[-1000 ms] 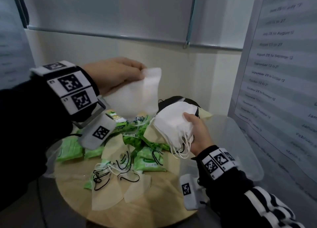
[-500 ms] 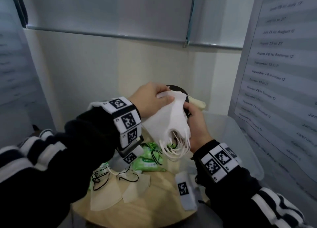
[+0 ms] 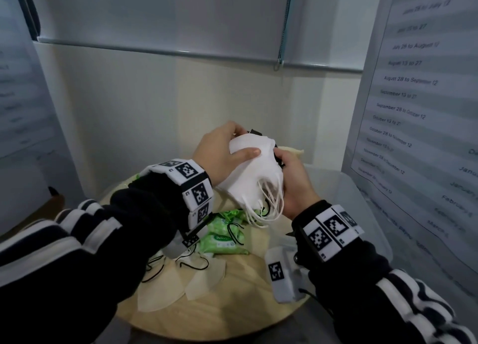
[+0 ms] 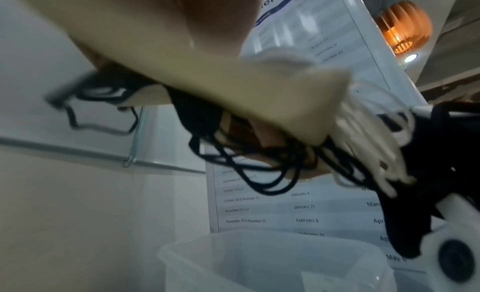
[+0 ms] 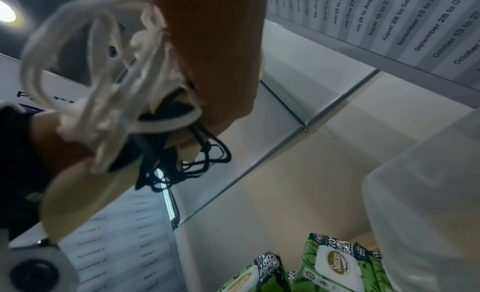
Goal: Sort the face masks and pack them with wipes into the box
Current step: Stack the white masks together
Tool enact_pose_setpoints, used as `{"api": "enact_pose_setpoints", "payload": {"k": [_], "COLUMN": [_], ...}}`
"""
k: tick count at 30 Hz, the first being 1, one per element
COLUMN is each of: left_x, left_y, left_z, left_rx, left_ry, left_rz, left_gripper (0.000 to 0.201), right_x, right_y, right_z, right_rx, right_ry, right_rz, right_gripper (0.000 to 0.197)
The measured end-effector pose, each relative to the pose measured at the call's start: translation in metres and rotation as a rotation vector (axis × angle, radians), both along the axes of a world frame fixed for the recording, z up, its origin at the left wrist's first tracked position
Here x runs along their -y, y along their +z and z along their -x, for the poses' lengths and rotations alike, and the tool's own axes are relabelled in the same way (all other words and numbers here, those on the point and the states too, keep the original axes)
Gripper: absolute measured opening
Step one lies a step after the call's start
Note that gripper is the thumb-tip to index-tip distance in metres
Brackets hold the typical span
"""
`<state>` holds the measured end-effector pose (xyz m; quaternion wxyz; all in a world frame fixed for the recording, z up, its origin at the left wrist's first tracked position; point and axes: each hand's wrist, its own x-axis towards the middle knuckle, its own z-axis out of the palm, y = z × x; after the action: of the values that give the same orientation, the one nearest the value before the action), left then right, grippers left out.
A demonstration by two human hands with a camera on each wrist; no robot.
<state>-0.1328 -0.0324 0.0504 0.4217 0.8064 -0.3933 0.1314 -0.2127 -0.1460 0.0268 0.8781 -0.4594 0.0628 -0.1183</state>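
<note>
Both hands hold one stack of face masks (image 3: 258, 173) in the air above the table. My left hand (image 3: 232, 147) grips its top left, thumb across the white front mask. From the right, my right hand (image 3: 289, 178) clasps the same stack, white ear loops (image 3: 269, 209) dangling below. Black (image 3: 254, 132) and beige (image 3: 294, 151) masks stick out behind the white ones. The left wrist view shows the white masks (image 4: 272, 103) with black loops (image 4: 246, 162) hanging. The clear plastic box (image 3: 362, 201) stands to the right, under my right forearm.
Green wipe packs (image 3: 225, 240) and loose beige masks (image 3: 168, 287) with black loops lie on the round wooden table (image 3: 232, 312). More wipe packs (image 5: 335, 263) show in the right wrist view. A wall calendar (image 3: 413, 111) hangs close on the right; a wall lies straight ahead.
My left hand carried a single white mask from the upper left down onto the stack in my right hand. Both hands now grip the stack together, slightly higher.
</note>
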Motion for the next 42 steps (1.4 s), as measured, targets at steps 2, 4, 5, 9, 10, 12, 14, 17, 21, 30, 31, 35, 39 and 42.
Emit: {"api": "enact_pose_setpoints", "payload": {"k": [2,4,5,9,10,12,14,17,21,30,31,35,39,42], "left_x": [0.0,-0.001,-0.003,-0.011,-0.013,-0.015,-0.016,-0.015,-0.017,-0.053,-0.058,-0.067,-0.061,-0.056], "left_y": [-0.001,-0.001,-0.001,-0.001,-0.002,-0.007,-0.013,-0.016,-0.011,0.014,0.018,0.03,0.033,0.023], "left_z": [0.0,-0.003,-0.005,-0.004,-0.003,-0.003,-0.004,-0.005,-0.011,-0.042,-0.047,-0.062,-0.057,-0.054], "left_rx": [-0.07,-0.15,-0.182,-0.341,-0.377,-0.401,-0.389,-0.35,-0.339,-0.436,-0.422,-0.379,-0.528,-0.703], "left_ry": [-0.01,-0.03,-0.045,-0.125,-0.146,-0.166,-0.194,-0.201,-0.112,-0.045,-0.02,0.117,0.2,0.045], "left_rz": [0.054,0.112,0.141,0.387,0.447,0.481,0.432,0.304,0.292,0.666,0.643,0.464,0.226,-0.012], "left_gripper": [0.039,0.031,0.026,0.017,0.017,0.016,0.016,0.013,0.015,0.028,0.03,0.029,0.029,0.027], "right_x": [0.0,0.001,0.002,0.003,0.003,0.001,-0.003,-0.009,-0.004,0.027,0.029,0.038,0.035,0.028], "right_y": [0.0,-0.002,-0.004,-0.008,-0.009,-0.012,-0.016,-0.023,-0.03,-0.033,-0.033,-0.031,-0.025,-0.025], "right_z": [0.001,-0.001,-0.001,0.001,0.002,0.003,0.003,-0.002,-0.01,0.0,0.001,0.005,0.005,0.003], "right_rx": [-0.022,-0.04,-0.037,0.015,0.025,0.035,0.037,0.027,0.035,-0.068,-0.067,-0.06,-0.012,0.018], "right_ry": [-0.015,-0.045,-0.059,-0.049,-0.034,0.01,0.065,0.117,0.089,-0.289,-0.299,-0.3,-0.274,-0.248], "right_rz": [0.002,-0.006,-0.015,-0.076,-0.099,-0.114,-0.094,-0.104,-0.143,-0.111,-0.123,-0.149,-0.144,-0.14], "right_gripper": [0.036,0.035,0.033,0.029,0.029,0.029,0.028,0.048,0.059,0.031,0.028,0.024,0.018,0.017]}}
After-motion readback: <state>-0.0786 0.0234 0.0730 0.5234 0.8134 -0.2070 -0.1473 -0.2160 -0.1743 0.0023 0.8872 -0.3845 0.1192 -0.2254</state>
